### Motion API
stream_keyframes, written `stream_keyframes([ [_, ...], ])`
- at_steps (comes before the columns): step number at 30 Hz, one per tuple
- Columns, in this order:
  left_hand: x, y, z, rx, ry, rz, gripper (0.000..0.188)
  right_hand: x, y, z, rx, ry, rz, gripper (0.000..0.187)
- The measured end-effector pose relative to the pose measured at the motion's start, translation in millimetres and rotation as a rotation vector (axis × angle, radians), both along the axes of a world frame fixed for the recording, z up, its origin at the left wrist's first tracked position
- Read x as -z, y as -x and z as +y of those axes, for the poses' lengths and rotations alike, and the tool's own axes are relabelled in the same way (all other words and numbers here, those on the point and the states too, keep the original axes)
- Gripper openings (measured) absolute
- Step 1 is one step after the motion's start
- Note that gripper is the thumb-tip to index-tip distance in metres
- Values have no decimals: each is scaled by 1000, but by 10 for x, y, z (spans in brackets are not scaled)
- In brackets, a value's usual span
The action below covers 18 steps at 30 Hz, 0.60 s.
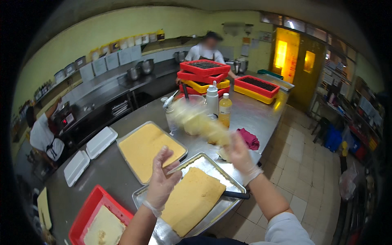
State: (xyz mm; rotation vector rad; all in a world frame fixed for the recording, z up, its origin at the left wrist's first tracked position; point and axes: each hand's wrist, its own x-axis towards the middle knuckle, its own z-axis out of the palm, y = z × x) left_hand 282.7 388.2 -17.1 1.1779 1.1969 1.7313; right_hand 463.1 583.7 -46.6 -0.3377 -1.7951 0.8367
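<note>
Both my hands wear clear plastic gloves. My left hand [160, 181] hovers over the near-left side of a metal sheet pan [199, 160], fingers apart and holding nothing. In the pan lies a slab of yellow sponge cake [192, 200], with a black-handled tool [236, 195] at its right edge. My right hand [241, 157] is raised beyond the pan's far right side, closed on a long pale-yellow strip [200, 124]. Motion smears the strip, so its kind cannot be made out. Behind it stands a clear tub [191, 101], partly hidden.
Another pan of sponge cake [149, 143] lies farther left. A red crate [77, 222] holds a pale slab. White foam boxes [101, 142], a juice-coloured bottle [225, 107], a magenta cloth [249, 139] and stacked crates [204, 70] share the steel table. Co-workers stand behind and far left.
</note>
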Motion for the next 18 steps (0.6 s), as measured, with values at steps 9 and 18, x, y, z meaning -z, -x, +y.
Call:
stream_keyframes([
  [9, 692, 72, 171, -96, 336, 142, 49, 1128, -289, 1808, -28, 609, 105, 35],
  [18, 909, 225, 64, -313, 369, 94, 41, 1868, -541, 2063, 540, -106, -1054, 40],
])
